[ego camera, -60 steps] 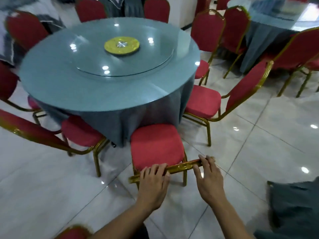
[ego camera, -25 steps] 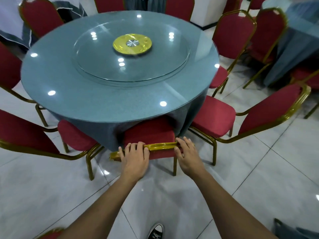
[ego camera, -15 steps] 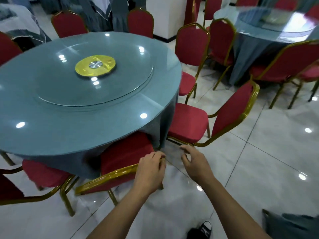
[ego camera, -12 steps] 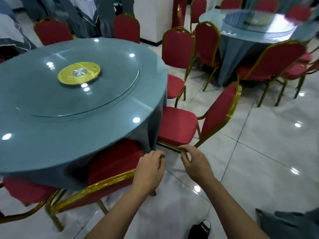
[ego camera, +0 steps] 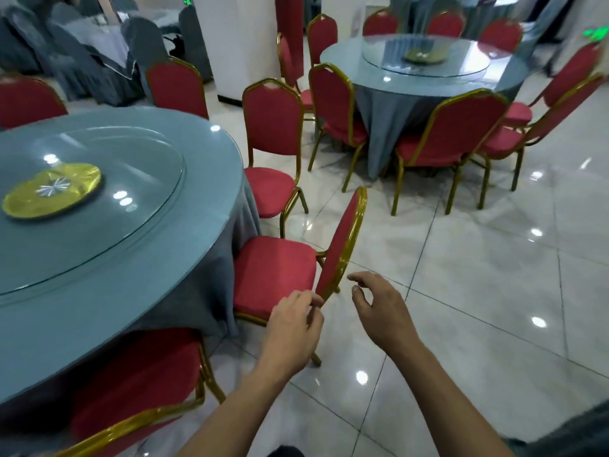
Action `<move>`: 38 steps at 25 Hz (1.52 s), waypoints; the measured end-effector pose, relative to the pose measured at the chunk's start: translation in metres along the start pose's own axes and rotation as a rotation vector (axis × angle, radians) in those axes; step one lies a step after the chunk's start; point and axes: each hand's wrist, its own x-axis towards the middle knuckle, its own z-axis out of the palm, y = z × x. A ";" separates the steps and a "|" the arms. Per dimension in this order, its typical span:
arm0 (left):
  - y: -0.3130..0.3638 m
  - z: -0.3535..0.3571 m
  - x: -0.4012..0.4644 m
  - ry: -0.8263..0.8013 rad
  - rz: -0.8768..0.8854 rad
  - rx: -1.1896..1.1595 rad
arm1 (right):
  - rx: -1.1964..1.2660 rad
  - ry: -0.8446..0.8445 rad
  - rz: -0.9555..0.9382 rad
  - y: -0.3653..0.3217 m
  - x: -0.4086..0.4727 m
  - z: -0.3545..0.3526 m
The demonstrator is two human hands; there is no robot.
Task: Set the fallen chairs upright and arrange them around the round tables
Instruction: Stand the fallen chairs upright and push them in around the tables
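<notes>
Reaching left hand (ego camera: 290, 324) beside red chair (ego camera: 276, 272), right hand (ego camera: 379, 308) clear

Banquet hall of restaurant or hotel. Large round tables (ego camera: 99, 258) under grey-blue cloths, glass turntables (ego camera: 425, 57) at centre, ringed by red padded chairs (ego camera: 273, 272) with gold frames. Glossy tiled floor (ego camera: 494, 291), more covered chairs (ego camera: 145, 37) along far wall.
</notes>
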 end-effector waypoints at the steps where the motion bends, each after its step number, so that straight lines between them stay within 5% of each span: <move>1: 0.011 0.009 0.013 0.002 -0.001 -0.002 | 0.009 0.004 0.016 0.011 0.011 -0.011; 9: 0.040 0.069 0.140 0.045 -0.019 -0.013 | 0.004 -0.027 -0.019 0.078 0.134 -0.057; 15: 0.049 0.107 0.231 0.121 -0.177 -0.096 | -0.067 -0.156 -0.092 0.097 0.246 -0.062; 23: 0.046 0.162 0.276 -0.005 -0.533 -0.096 | -0.171 -0.359 -0.179 0.137 0.351 -0.022; 27: 0.047 0.185 0.286 0.147 -0.741 -0.060 | -0.341 -0.607 -0.362 0.163 0.394 0.001; 32: 0.075 0.206 0.312 0.498 -1.041 0.162 | -0.304 -0.705 -0.570 0.185 0.415 0.016; 34: 0.078 0.207 0.322 0.492 -1.143 0.152 | -0.284 -0.737 -0.638 0.178 0.428 0.020; 38: 0.063 0.198 0.338 0.566 -1.124 0.180 | -0.339 -0.807 -0.752 0.157 0.462 0.028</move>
